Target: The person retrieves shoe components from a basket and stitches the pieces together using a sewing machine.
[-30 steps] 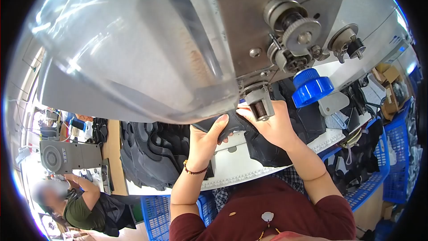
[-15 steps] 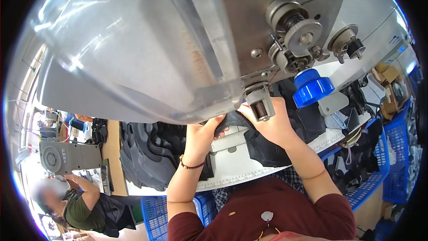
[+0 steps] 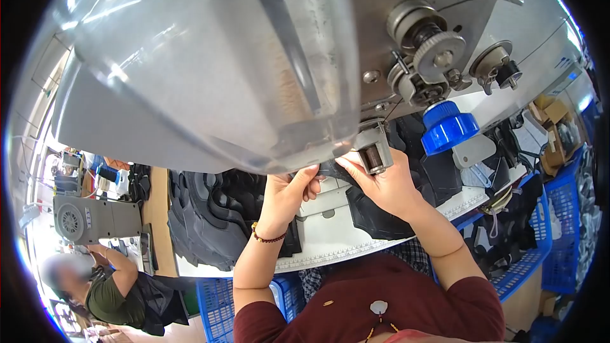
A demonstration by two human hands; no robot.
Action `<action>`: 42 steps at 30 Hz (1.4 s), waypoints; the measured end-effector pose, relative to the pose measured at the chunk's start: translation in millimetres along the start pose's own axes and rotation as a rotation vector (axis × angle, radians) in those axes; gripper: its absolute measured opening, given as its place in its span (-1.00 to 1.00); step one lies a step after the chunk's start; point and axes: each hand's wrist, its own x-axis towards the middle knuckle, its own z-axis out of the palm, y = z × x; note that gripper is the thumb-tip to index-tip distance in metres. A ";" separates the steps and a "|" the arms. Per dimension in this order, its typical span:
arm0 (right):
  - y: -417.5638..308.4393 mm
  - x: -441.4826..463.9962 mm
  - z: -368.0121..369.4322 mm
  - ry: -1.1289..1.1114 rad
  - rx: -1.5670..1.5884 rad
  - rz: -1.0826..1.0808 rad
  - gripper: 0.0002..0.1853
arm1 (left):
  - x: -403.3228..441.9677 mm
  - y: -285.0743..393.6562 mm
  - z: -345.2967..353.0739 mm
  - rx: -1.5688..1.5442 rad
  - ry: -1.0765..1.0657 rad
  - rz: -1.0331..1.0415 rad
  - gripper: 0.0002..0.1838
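Below the head of a sewing machine (image 3: 375,38), my left hand (image 3: 289,197) and my right hand (image 3: 384,181) are close together. Both pinch a dark fabric piece (image 3: 333,170), which shows between them; its far part is hidden behind the clear guard (image 3: 210,76). The left fingers are curled, with the thumb on the piece's edge. My right thumb and forefinger press on its other side, next to the small metal bobbin-like part (image 3: 372,155). A blue knob (image 3: 448,128) hangs to the right of my right hand.
Black fabric pieces lie piled on the left (image 3: 213,216) and right (image 3: 378,216) of the white ruled table (image 3: 324,241). Blue crates (image 3: 543,222) stand at the right and below the table. A co-worker (image 3: 117,286) sits at the far left, near another machine (image 3: 95,219).
My left hand has shifted slightly left and its fingers have curled in more. Less of the dark piece shows between my hands. The whole view has moved a little.
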 end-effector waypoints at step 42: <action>-8.0 15.5 3.6 0.034 -0.100 0.034 -0.89 | 27.3 11.9 -8.5 0.071 0.064 -0.031 -0.86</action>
